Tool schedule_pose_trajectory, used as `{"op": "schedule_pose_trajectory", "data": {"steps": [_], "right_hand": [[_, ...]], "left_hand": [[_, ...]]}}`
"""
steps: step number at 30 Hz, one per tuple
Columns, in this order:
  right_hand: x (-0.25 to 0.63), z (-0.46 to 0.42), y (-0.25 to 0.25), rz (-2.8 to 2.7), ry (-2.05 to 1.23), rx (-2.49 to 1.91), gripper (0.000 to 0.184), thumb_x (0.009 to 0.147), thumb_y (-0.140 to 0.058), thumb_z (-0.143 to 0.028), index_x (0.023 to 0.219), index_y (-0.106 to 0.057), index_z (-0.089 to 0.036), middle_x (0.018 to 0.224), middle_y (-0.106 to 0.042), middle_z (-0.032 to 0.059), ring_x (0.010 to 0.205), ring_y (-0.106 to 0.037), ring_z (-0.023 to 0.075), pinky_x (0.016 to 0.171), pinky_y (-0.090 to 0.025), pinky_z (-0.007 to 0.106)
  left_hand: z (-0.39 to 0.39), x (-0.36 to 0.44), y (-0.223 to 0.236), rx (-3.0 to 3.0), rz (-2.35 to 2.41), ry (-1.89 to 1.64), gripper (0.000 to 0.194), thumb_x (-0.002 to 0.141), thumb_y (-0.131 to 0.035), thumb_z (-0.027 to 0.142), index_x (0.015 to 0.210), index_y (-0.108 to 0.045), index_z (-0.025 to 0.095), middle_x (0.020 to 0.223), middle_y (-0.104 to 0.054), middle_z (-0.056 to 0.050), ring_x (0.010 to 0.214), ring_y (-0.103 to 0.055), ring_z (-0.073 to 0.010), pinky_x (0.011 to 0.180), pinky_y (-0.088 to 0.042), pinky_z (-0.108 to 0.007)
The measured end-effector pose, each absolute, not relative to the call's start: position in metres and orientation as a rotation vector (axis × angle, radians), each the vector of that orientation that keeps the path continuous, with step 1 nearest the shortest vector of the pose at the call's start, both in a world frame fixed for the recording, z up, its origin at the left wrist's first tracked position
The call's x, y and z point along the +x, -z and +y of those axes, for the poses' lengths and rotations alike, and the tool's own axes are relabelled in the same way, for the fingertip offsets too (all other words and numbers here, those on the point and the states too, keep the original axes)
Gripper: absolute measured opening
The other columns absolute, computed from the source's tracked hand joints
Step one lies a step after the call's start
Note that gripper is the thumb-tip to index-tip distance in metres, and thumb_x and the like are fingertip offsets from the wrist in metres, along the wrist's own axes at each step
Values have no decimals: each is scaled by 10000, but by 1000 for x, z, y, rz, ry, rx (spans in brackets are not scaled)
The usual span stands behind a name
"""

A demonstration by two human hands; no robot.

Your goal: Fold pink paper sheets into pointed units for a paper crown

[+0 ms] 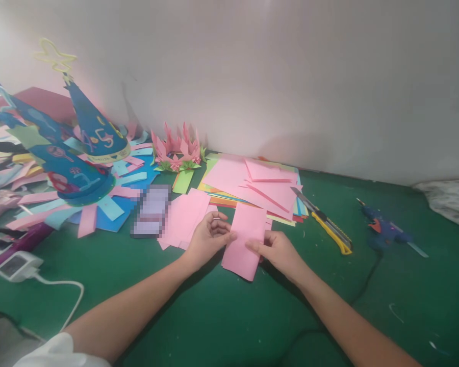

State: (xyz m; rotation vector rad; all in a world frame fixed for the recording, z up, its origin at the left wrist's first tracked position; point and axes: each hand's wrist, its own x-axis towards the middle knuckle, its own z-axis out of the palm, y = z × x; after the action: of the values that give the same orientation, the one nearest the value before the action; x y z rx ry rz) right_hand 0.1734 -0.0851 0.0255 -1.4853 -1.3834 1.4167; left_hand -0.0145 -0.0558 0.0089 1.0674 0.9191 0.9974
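Between my hands is a folded pink paper (pixel 245 250), a narrow rectangle held tilted above the green table. My right hand (pixel 277 251) pinches its right edge, thumb on the front and fingers behind. At its left edge, my left hand (pixel 211 234) grips it with thumb and forefinger, the other fingers curled loosely. Loose pink sheets (pixel 183 219) lie beside and behind my left hand. Just beyond the folded paper rests a stack of coloured paper (pixel 229 176), pink on top, with folded pink pieces over it.
A yellow utility knife (pixel 331 233) and a blue glue gun (pixel 388 229) lie on the right of the table (pixel 199 326). A blurred-out phone (pixel 152 210) is at left, near blue decorated cone hats (pixel 95 122) and a pink paper crown (pixel 178 150). A white cable (pixel 74 306) curls at lower left.
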Motion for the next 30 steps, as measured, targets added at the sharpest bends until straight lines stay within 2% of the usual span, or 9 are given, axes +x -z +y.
{"op": "schedule_pose_trajectory", "data": {"steps": [7, 30], "right_hand": [[171, -85, -26, -1427, -1344, -1542, 357, 695, -652, -499, 735, -685, -146, 545, -593, -5, 434, -460, 100, 436, -400, 231], [169, -86, -27, -1446, -1314, -1549, 371, 686, -636, -527, 624, -609, -162, 444, -461, -39, 412, -384, 91, 414, -309, 224]], "left_hand": [[-57, -14, -11, 1098, 975, -1017, 435, 637, -771, 255, 914, -443, 180, 676, -589, 52, 620, -577, -79, 617, -455, -211], [-58, -13, -12, 1091, 948, -1065, 377, 652, -759, 256, 769, -409, 177, 681, -595, 45, 634, -574, -70, 620, -451, -194]]}}
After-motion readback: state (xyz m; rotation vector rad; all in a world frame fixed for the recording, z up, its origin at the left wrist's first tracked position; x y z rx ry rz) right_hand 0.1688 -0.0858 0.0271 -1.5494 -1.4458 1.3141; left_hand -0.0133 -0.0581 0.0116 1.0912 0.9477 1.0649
